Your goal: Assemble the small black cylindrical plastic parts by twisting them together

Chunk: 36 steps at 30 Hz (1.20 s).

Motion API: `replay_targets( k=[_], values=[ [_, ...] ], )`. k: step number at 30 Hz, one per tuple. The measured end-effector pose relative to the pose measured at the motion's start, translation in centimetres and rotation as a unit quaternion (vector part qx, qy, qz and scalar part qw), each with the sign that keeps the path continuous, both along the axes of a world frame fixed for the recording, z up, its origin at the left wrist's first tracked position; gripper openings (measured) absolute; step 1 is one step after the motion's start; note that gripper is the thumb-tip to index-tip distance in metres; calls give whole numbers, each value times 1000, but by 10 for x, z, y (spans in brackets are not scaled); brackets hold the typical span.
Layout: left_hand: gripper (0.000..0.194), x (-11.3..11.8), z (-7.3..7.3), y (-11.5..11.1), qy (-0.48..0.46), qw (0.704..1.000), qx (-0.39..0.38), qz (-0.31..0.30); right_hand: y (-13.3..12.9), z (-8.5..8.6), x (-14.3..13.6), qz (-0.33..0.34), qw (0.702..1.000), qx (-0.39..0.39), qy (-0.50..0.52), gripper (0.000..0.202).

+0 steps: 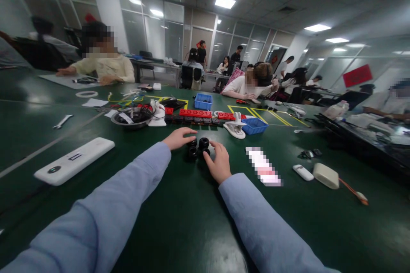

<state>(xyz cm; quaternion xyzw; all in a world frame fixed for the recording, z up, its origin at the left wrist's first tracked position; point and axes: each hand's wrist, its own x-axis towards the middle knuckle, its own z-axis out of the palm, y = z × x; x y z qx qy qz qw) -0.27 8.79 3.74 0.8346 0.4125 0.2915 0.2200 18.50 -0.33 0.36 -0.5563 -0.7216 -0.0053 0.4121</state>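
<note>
Several small black wheel-like rings [203, 143] stand close together on the green table in front of me, some with round openings showing. At their left side is my left hand [179, 138], fingers stretched out and apart, the tips at the far left ring. My right hand [219, 163] curves along their right side, thumb and fingers apart, the thumb tip at the near right ring. That ring is partly covered by the thumb. I cannot tell how firmly either hand touches the rings.
Beyond the hands lie a red and black strip [196, 114], white clamp stands [235, 127], blue bins [255, 126] and a metal bowl [132, 124]. A white power bank [75, 160] lies left, a phone [263, 166] right. Co-workers [109, 66] sit across the table.
</note>
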Motion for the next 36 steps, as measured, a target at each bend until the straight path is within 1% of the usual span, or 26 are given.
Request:
replay_targets(
  k=[3, 5, 7, 11, 17, 21, 25, 29, 32, 36],
  values=[
    [40, 3, -5, 11, 17, 997, -54, -59, 5, -1, 3, -4, 1000, -3, 29, 37],
    [41, 4, -8, 16, 21, 994, -77, -76, 9, -2, 4, -4, 999, -6, 49, 37],
    [41, 4, -11, 21, 20, 993, -88, -80, 11, -2, 4, 3, 998, -12, 61, 35],
    [42, 5, -15, 27, 14, 992, -98, -76, 12, -3, 3, 23, 997, -20, 70, 33],
    [43, 8, -19, 24, 17, 996, -84, -40, 9, -3, 6, 8, 997, -11, 80, 31],
    [43, 3, -20, 20, 24, 998, -64, -8, 3, -2, 7, -2, 997, -5, 81, 32],
    [46, -11, -22, 18, 33, 998, -54, 28, -1, -2, 7, -8, 997, -1, 78, 31],
    [51, -34, -20, 10, 42, 995, -51, 69, -1, -2, 7, -14, 997, 4, 80, 30],
    [57, -58, -17, -1, 48, 992, -53, 102, 0, -3, 8, -15, 997, 5, 81, 30],
    [64, -89, -15, -23, 47, 987, -54, 142, 0, -3, 8, -13, 997, 2, 81, 29]
  ],
)
